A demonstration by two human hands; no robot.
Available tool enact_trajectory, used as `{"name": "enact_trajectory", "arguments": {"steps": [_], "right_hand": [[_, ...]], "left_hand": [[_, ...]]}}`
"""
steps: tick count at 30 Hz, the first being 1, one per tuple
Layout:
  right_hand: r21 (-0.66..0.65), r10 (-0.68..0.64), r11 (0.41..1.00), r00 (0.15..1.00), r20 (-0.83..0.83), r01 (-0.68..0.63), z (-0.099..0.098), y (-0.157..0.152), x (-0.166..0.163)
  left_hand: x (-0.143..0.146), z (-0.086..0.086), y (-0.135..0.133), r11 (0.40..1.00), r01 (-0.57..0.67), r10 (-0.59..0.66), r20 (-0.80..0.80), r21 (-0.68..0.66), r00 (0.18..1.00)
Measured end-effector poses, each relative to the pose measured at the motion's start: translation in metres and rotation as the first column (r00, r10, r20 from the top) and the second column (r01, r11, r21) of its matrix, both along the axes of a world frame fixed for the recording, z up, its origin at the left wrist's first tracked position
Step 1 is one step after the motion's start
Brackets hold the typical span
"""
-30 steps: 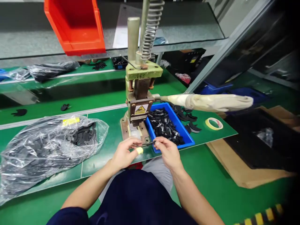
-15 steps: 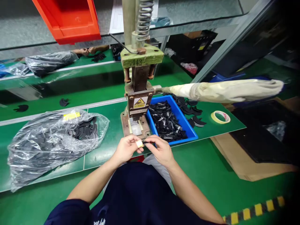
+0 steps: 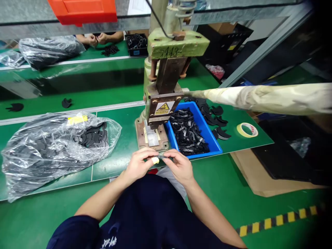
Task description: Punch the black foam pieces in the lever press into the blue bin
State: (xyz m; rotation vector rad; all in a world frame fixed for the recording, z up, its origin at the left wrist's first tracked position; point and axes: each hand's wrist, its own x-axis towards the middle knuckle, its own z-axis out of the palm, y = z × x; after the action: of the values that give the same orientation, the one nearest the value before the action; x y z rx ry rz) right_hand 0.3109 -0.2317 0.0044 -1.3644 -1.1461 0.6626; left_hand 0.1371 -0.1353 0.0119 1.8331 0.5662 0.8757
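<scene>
My left hand (image 3: pixel 138 165) and my right hand (image 3: pixel 180 166) meet just in front of the press base (image 3: pixel 151 138), both pinching a small thin black part (image 3: pixel 163 157) held between their fingertips. A yellowish tape wrap covers one left fingertip. The green hand press (image 3: pixel 169 69) stands directly behind the hands, its cloth-wrapped lever (image 3: pixel 264 98) reaching out to the right. A blue tray (image 3: pixel 214 147) full of small black parts sits right of the press.
A clear plastic bag (image 3: pixel 52 145) of flat black pieces lies at left. Loose black pieces (image 3: pixel 219 121) and a tape roll (image 3: pixel 247 130) lie right of the tray. Cardboard (image 3: pixel 255 180) and a black tray lie further right. Another person's hands (image 3: pixel 97 38) work at the far bench.
The view has tilted and drawn closer to the press. Both hands moved closer together, still pinching the small black part near the press base.
</scene>
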Motion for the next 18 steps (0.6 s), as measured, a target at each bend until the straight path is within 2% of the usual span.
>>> {"name": "enact_trajectory", "arguments": {"steps": [5, 8, 14, 18], "right_hand": [[-0.083, 0.005, 0.996, 0.982, -0.187, -0.021, -0.009, 0.001, -0.002], [-0.140, 0.018, 0.987, 0.924, -0.383, -0.077, -0.015, 0.006, -0.011], [-0.174, 0.082, 0.939, 0.681, -0.728, -0.298, -0.014, 0.017, -0.021], [-0.167, 0.132, 0.860, 0.527, -0.840, -0.482, -0.006, 0.018, -0.014]], "left_hand": [[-0.002, -0.005, 0.001, 1.000, -0.001, 0.001, 0.028, 0.013, 1.000], [-0.002, -0.006, -0.002, 1.000, -0.008, 0.008, 0.056, -0.006, 0.998], [-0.005, -0.005, -0.002, 0.997, 0.005, 0.000, 0.066, -0.079, 0.998], [-0.015, 0.005, 0.014, 0.999, 0.037, -0.037, 0.046, -0.007, 0.998]]}}
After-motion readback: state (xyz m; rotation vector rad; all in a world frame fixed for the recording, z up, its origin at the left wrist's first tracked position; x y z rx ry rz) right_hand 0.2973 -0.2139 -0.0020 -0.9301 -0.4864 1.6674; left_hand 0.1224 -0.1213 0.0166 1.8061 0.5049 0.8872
